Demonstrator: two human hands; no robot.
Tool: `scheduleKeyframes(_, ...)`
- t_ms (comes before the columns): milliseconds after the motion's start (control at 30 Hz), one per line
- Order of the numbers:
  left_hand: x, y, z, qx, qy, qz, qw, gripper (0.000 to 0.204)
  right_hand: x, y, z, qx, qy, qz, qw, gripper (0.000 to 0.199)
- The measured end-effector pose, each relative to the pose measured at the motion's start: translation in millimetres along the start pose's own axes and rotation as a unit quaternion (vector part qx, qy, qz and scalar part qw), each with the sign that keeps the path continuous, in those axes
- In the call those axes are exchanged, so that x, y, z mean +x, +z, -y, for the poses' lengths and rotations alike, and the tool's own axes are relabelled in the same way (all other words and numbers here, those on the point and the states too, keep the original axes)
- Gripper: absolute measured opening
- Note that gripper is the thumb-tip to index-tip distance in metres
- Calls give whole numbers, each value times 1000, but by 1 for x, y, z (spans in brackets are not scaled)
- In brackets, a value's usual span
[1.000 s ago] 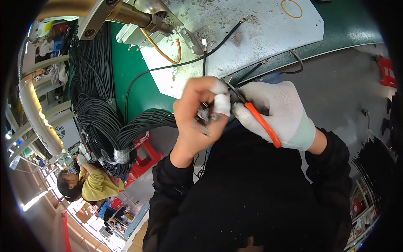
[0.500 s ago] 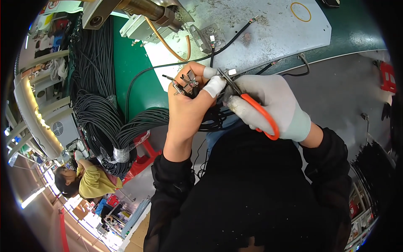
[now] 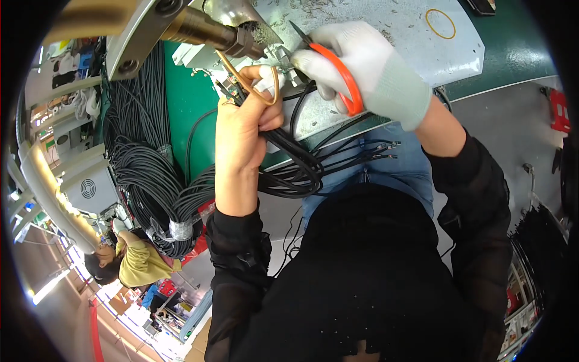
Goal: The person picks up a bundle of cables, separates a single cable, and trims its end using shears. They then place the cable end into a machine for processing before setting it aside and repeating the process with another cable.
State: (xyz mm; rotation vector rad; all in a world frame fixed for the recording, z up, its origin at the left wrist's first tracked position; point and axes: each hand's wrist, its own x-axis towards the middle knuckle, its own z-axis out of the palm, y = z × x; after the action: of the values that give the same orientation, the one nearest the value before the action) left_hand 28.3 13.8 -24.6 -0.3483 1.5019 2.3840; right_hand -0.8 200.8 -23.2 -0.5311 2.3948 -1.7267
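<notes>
My bare left hand (image 3: 244, 117) is closed around several black cables (image 3: 295, 154), with white wrapping on the fingertips. Their stripped ends show above its knuckles, partly behind a curved tan tube (image 3: 274, 90). Its fingertips are close to a small metal block (image 3: 283, 57) under the machine's spindle (image 3: 232, 41). In a white glove, my right hand (image 3: 368, 69) grips scissors with orange handles (image 3: 350, 84). The dark blade tip points up and left, above the plate. The right fingers are close to the metal block; whether they also pinch a cable end is hidden.
A metal plate (image 3: 410, 45) strewn with small clippings lies on the green table (image 3: 518, 48), with a yellow ring (image 3: 440, 24) on it. Thick black cable bundles (image 3: 142, 114) hang at the left. Several cable ends (image 3: 389, 148) lie over my lap. A person in yellow (image 3: 142, 262) sits farther left.
Both hands have moved up toward the machine, the left also leftward. The scissors have left the cable ends in my left hand and are now above the plate. The cable loops below show more.
</notes>
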Motion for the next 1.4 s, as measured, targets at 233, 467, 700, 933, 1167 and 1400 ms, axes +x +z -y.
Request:
scheduleKeyframes(233,19,-16,-10,36,7,40,999,5,18,-9,12,149,162,87,972,32)
scheduleKeyframes(467,20,-14,-20,236,18,-22,971,10,23,-7,2,90,104,100,985,30)
scheduleKeyframes(700,21,-17,-21,257,74,38,963,17,25,-7,5,91,99,104,986,28)
scheduleKeyframes(933,17,-20,-18,247,75,45,965,27,26,-5,-16,106,59,145,982,25)
scheduleKeyframes(1167,15,-22,-17,272,61,33,960,31,29,-2,-34,69,-184,131,972,24)
scheduleKeyframes(1400,18,-25,-21,303,27,59,951,24,24,-7,-1,147,152,136,968,23)
